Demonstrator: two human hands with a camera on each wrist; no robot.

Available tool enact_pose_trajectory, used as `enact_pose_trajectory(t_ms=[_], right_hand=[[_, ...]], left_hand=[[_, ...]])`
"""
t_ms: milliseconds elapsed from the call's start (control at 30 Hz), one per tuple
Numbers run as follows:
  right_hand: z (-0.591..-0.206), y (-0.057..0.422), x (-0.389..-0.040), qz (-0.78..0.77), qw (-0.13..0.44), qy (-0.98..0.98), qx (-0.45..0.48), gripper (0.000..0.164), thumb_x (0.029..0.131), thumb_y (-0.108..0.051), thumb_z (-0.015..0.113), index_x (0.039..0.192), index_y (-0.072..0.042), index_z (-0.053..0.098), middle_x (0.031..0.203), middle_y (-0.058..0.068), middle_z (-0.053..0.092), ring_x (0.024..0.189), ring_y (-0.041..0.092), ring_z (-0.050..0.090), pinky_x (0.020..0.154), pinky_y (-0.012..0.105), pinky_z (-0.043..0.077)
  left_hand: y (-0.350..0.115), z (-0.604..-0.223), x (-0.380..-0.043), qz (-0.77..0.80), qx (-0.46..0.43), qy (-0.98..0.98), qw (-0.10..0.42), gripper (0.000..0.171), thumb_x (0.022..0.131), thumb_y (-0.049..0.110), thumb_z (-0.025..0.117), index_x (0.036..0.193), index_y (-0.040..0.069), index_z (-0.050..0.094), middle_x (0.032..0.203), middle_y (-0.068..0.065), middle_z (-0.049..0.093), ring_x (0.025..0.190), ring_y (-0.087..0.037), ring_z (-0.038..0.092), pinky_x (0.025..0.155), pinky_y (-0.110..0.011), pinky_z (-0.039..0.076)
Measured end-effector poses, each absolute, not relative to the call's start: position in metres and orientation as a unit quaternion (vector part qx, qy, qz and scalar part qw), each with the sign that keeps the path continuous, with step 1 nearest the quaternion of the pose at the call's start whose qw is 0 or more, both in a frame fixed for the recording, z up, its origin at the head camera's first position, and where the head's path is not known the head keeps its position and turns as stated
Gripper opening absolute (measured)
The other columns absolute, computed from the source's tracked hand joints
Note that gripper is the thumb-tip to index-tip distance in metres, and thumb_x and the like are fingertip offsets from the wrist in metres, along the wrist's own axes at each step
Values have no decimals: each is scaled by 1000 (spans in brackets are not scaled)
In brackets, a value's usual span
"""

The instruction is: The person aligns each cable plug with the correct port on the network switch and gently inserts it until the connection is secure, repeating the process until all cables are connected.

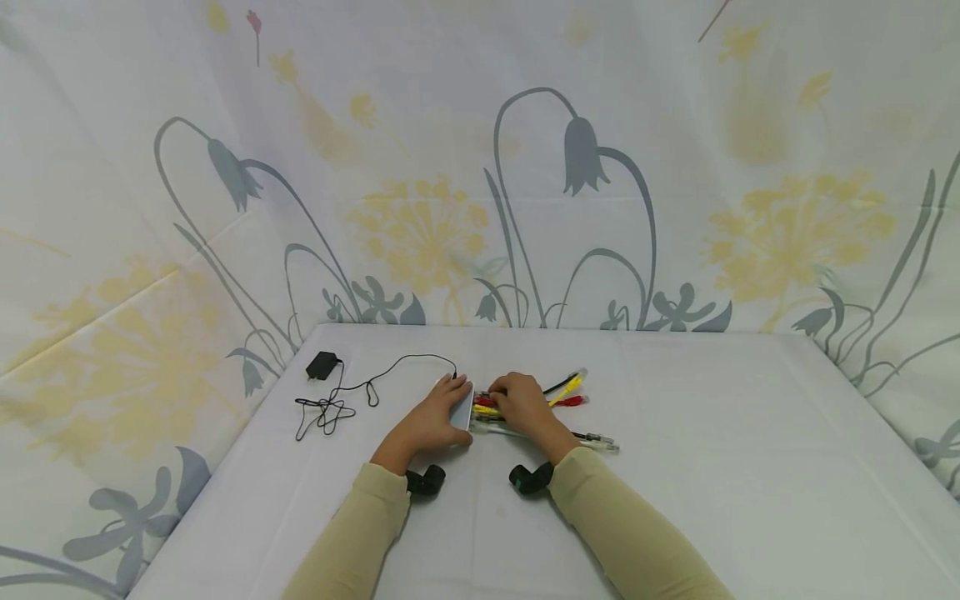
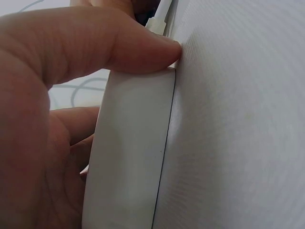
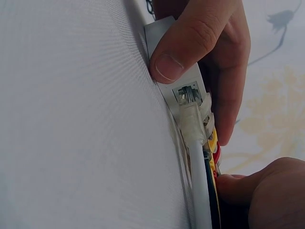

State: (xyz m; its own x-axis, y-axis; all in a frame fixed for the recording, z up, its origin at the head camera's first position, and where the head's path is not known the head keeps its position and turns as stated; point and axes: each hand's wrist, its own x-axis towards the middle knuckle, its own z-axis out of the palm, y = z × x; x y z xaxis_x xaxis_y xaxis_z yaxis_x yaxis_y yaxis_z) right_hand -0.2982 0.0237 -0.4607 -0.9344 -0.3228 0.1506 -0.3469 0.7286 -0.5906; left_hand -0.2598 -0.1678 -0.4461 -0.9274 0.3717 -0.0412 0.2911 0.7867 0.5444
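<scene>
My left hand (image 1: 429,423) grips a white network switch (image 1: 462,410) by its ends, the thumb over the near end in the left wrist view. Along the switch's right side, network cables are plugged in: the white cable (image 3: 198,167) sits in the nearest port, with black, yellow (image 1: 570,388) and red (image 1: 573,401) ones beyond it. My right hand (image 1: 525,407) pinches a network cable close to the far ports. Its fingertips hide the plug, and I cannot tell how far in it sits.
A black power adapter (image 1: 322,365) lies at the table's far left. Its thin cord (image 1: 326,410) lies in loose loops and runs to the switch's far end. Loose cable ends with clear plugs (image 1: 609,447) point right. Flowered cloth (image 1: 427,242) hangs behind the white table.
</scene>
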Motion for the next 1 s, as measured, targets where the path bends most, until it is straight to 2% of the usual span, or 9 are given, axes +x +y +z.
enact_pose_trajectory(t_ms=[467, 867, 1000], right_hand=[[-460, 25, -298, 318, 23, -929, 189, 18, 94, -17, 61, 103, -8, 75, 95, 4, 66, 86, 17, 59, 82, 37, 51], [-459, 27, -292, 315, 43, -923, 216, 17, 94, -15, 62, 102, -8, 75, 94, 6, 67, 86, 20, 62, 79, 37, 51], [-456, 29, -291, 323, 31, -923, 208, 21, 95, -14, 60, 110, -8, 72, 103, 8, 69, 91, 21, 63, 84, 39, 52]], left_hand=[[-167, -448, -262, 284, 169, 941, 74, 89, 71, 24, 75, 150, 11, 37, 160, -6, 27, 152, -30, 10, 117, -52, 24], [-168, -450, -260, 284, 165, 942, 74, 90, 71, 24, 76, 151, 11, 36, 161, -5, 25, 152, -30, 9, 117, -53, 24], [-169, -449, -260, 274, 166, 944, 76, 90, 72, 26, 74, 152, 13, 34, 162, -3, 24, 152, -27, 8, 118, -51, 24]])
